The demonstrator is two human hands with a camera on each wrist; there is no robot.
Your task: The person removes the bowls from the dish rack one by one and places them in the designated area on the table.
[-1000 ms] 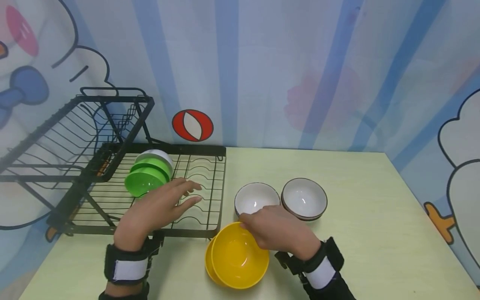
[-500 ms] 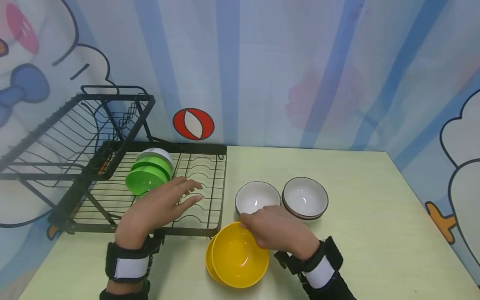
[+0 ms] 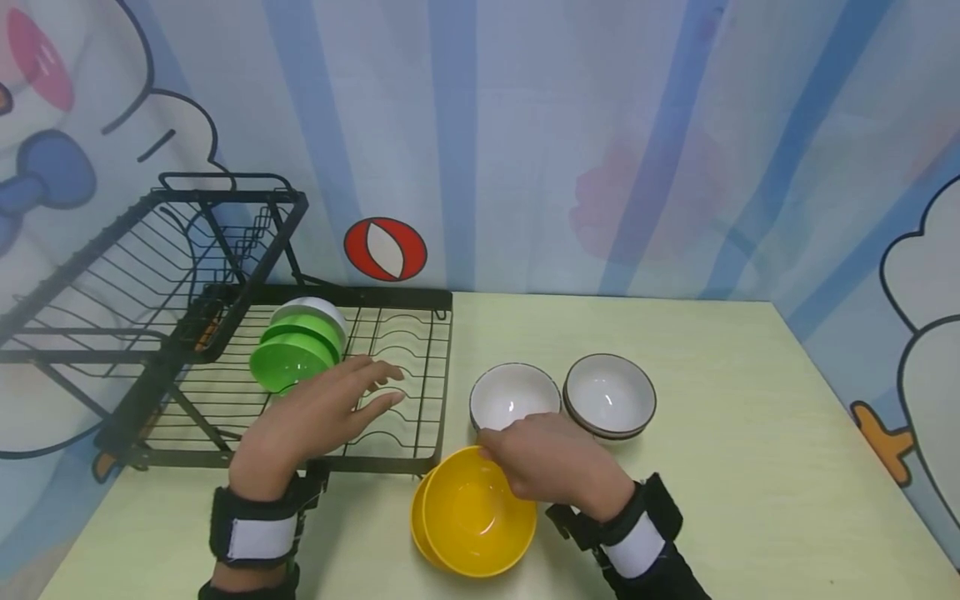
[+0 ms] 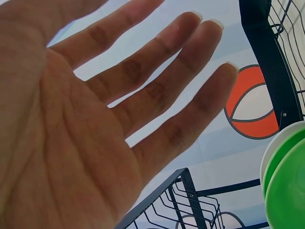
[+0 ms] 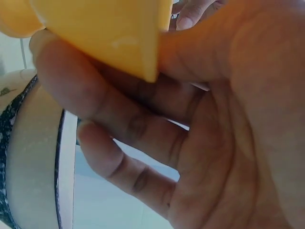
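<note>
My right hand [image 3: 558,462] pinches the rim of a yellow bowl [image 3: 480,517], thumb on the inner side and fingers under its outer wall. Behind that bowl, partly covered by it, another yellow bowl [image 3: 422,525] shows at the left. In the right wrist view the yellow bowl's wall [image 5: 109,33] lies between thumb and fingers. My left hand [image 3: 315,417] hovers over the front of the black dish rack [image 3: 390,465], fingers spread and nothing held. Just beyond it, green bowls [image 3: 288,362] and a white bowl [image 3: 318,308] lean in the rack.
Two stacks of white bowls with dark rims, the left stack [image 3: 513,396] and the right stack [image 3: 609,396], stand beyond my right hand. An upper rack tier [image 3: 150,275] rises at the left. A patterned curtain [image 3: 525,150] hangs behind the pale table [image 3: 750,467].
</note>
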